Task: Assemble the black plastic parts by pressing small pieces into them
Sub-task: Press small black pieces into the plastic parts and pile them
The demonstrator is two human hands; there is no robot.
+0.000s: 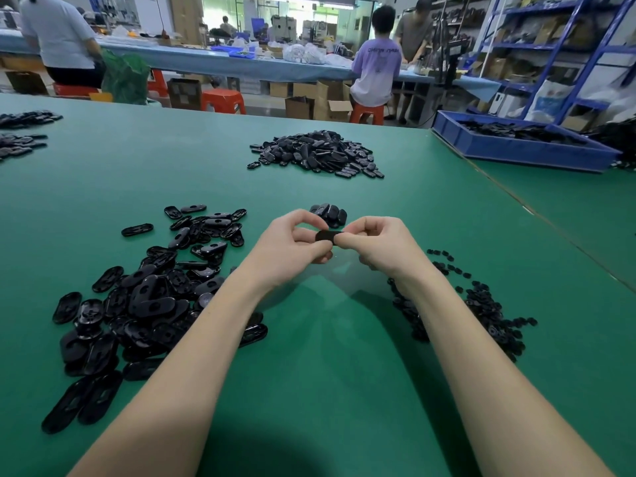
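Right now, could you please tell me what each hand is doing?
Left hand: fingers curled, pinching the black plastic part.
Right hand: fingers curled, pinching the same part's other end.

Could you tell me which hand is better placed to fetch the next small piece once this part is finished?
The right hand, probably. The small pieces lie on its side, beside its forearm; the left hand would have to cross over. Both hands now pinch the black part.
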